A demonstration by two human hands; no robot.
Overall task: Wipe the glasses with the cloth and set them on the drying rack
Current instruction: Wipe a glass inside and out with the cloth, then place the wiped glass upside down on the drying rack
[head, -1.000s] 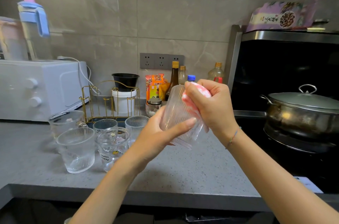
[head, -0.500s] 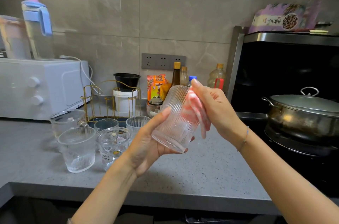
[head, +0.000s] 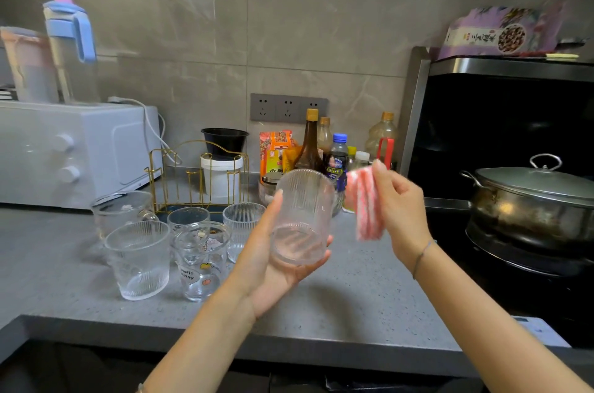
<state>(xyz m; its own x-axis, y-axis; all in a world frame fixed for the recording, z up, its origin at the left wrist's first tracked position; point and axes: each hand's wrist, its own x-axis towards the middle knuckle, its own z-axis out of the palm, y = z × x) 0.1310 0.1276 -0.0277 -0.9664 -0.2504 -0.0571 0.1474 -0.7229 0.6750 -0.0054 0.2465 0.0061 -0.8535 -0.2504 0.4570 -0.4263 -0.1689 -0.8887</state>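
Head view, my left hand [head: 270, 270] cupping a ribbed glass [head: 302, 199] mouth up above the counter [head: 369, 296], fingers curled round its base, my right hand [head: 401, 209] pinching the pink-and-white cloth [head: 366, 206] just beside the rim, other glasses [head: 138, 259] grouped before the gold drying rack [head: 199, 177].

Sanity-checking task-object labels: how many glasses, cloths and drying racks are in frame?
Glasses: 6, the held glass in the left hand, plus five counter glasses
Cloth: 1, in the right hand
Drying rack: 1
Total: 8
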